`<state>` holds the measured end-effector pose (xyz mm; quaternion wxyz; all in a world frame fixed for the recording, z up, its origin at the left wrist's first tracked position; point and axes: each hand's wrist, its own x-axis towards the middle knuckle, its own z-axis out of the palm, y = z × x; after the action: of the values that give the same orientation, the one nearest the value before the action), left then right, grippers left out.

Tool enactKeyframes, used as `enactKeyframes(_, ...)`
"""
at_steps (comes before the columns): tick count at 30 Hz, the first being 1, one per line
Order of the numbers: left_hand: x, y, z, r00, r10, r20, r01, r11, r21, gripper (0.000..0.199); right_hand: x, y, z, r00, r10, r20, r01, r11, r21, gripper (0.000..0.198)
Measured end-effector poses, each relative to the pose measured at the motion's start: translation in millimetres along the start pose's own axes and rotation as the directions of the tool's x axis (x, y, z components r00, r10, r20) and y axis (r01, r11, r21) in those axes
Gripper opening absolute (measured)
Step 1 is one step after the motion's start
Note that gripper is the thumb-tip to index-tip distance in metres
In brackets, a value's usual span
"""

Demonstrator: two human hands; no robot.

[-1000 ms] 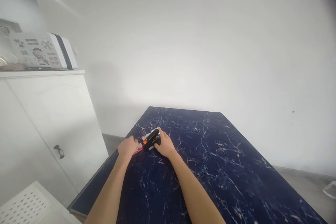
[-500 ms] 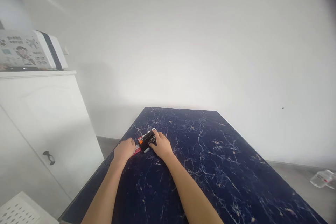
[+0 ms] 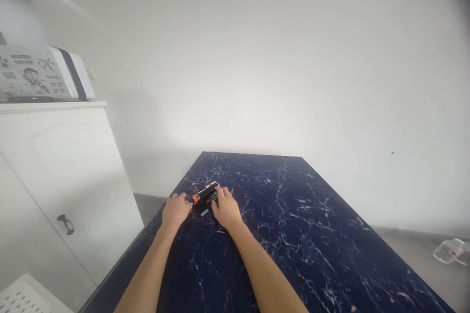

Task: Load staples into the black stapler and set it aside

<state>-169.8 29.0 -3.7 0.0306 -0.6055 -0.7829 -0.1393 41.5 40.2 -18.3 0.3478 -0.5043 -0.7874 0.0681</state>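
Note:
A small bundle lies on the far left part of the dark blue marbled table (image 3: pixel 286 215). In it I see a black case (image 3: pixel 204 196) with an orange patch at its left end. My right hand (image 3: pixel 226 208) grips the case's right end, fingers over the top and thumb on the near side. At the bundle's left, my left hand (image 3: pixel 176 211) is closed on a red-and-white item (image 3: pixel 191 207), mostly hidden by the fingers. A short whitish piece (image 3: pixel 204 212) lies at the near edge of the case. Finer details are too small to make out.
On the left stands a white cabinet (image 3: pixel 66 156) with a printed white box (image 3: pixel 36 73) on top. A white perforated piece (image 3: pixel 25 298) is at the lower left. Clear plastic bottles (image 3: pixel 450 251) lie on the floor at right. A white wall rises behind the table.
The black case's top is tilted differently, and its orange patch has shifted slightly left. Less of the red-and-white item shows beside my left hand. Both hands stay in nearly the same place.

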Motion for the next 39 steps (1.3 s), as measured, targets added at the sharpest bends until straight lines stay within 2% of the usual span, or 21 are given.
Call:
enactKeyframes(2,1.9,-3.3,-0.4,1.000,0.001,0.005,-0.001,1.000,-0.017,0.038,-3.9,-2.4,-2.3,1.000,-0.023,0.001,0.023,0.999,0.034,0.032)
enactKeyframes(4,4.0,-6.5,-2.5,0.999,0.011,0.034,-0.011,1.000,-0.021,0.034,-8.0,-4.3,-3.6,0.994,-0.108,0.036,0.105,0.993,0.061,0.023)
enactKeyframes(6,5.7,-9.1,-5.2,0.997,0.026,0.075,-0.025,1.000,-0.017,0.028,-11.4,-5.4,-2.9,0.973,-0.214,0.086,0.209,0.976,0.060,0.018)
enactKeyframes(8,6.5,-10.6,-6.8,0.994,0.040,0.101,-0.038,0.999,-0.015,0.026,-13.6,-5.9,-0.4,0.955,-0.269,0.121,0.266,0.963,0.042,0.016)
enactKeyframes(11,5.6,-8.1,-4.1,0.994,0.051,0.093,-0.049,0.998,-0.024,0.028,-14.0,-5.5,3.7,0.954,-0.263,0.143,0.261,0.965,0.032,0.014)
enactKeyframes(14,4.1,1.2,5.3,0.997,0.069,-0.031,-0.071,0.997,-0.040,0.034,-13.0,-5.0,5.0,0.962,-0.241,0.129,0.239,0.970,0.034,0.016)
enactKeyframes(17,6.8,12.8,15.6,0.969,0.176,-0.175,-0.195,0.976,-0.100,0.043,-12.8,-5.3,3.4,0.968,-0.228,0.107,0.226,0.974,0.029,0.019)
enactKeyframes(19,12.8,18.4,19.7,0.952,0.225,-0.205,-0.264,0.947,-0.184,0.050,-13.3,-5.8,2.1,0.971,-0.217,0.105,0.216,0.976,0.017,0.019)
enactKeyframes(23,32.7,23.7,22.6,0.957,0.244,-0.155,-0.283,0.899,-0.335,0.057,-14.4,-6.7,2.3,0.974,-0.206,0.097,0.207,0.978,-0.004,0.022)
enactKeyframes(26,47.7,26.3,23.7,0.936,0.348,-0.043,-0.332,0.840,-0.428,0.056,-12.2,-6.3,4.3,0.977,-0.199,0.078,0.198,0.980,0.019,0.019)
enactKeyframes(28,54.4,28.7,23.6,0.916,0.399,0.043,-0.332,0.814,-0.477,0.055,-8.6,-5.0,4.9,0.988,-0.153,0.034,0.151,0.987,0.056,0.015)
enactKeyframes(31,58.2,33.6,21.9,0.901,0.424,0.094,-0.322,0.798,-0.510,0.053,-1.2,0.3,3.1,0.994,0.025,-0.109,-0.011,0.991,0.130,0.007)
enactKeyframes(33,57.2,37.0,20.4,0.895,0.434,0.107,-0.323,0.793,-0.517,0.052,3.5,6.6,0.8,0.955,0.192,-0.224,-0.147,0.968,0.203,0.011)
enactKeyframes(35,54.1,40.5,19.6,0.887,0.447,0.118,-0.331,0.792,-0.513,0.052,6.9,14.0,-1.2,0.887,0.359,-0.290,-0.269,0.913,0.306,0.015)
enactKeyframes(37,48.8,44.5,19.2,0.874,0.474,0.109,-0.362,0.783,-0.506,0.052,8.6,20.5,-2.5,0.829,0.488,-0.275,-0.357,0.838,0.412,0.021)
enactKeyframes(39,40.6,49.5,18.2,0.859,0.503,0.090,-0.399,0.769,-0.499,0.052,8.6,24.6,-3.4,0.806,0.547,-0.226,-0.392,0.780,0.488,0.028)
